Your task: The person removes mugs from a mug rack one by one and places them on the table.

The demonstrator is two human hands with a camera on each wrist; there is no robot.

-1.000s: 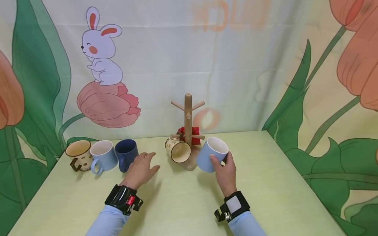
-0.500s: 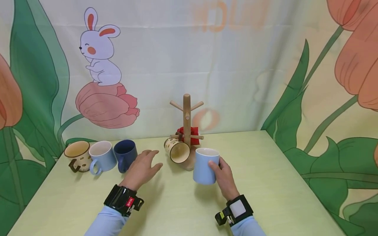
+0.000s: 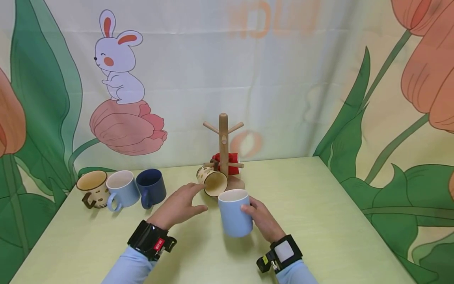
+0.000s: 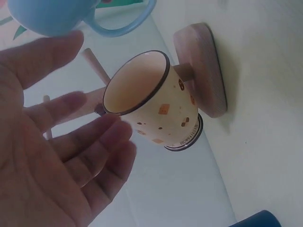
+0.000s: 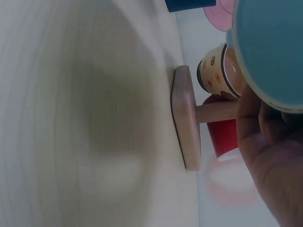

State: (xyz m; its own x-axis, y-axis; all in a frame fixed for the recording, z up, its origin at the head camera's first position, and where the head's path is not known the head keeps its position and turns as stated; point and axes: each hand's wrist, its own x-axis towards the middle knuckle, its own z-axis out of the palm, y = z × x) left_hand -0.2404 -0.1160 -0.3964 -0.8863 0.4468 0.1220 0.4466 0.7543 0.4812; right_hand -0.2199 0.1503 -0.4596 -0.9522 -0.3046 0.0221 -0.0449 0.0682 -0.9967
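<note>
In the head view my right hand grips a light blue mug by its side, holding it upright above the table. My left hand is just left of that mug, fingers extended and holding nothing. The left wrist view shows the blue mug's handle on its far side, close to the left thumb. Behind the hands stands a wooden mug tree. A cream spotted mug hangs tilted from one of its lower pegs. Partly hidden behind the post is a red mug.
To the left stand a spotted cream mug, another light blue mug and a dark blue mug in a row on the pale green table. A printed cloth backdrop rises behind the table. Upper pegs stick out from the post.
My right hand has brought the light blue mug left and nearer, turning it from tilted to upright. My left hand has moved right towards it.
</note>
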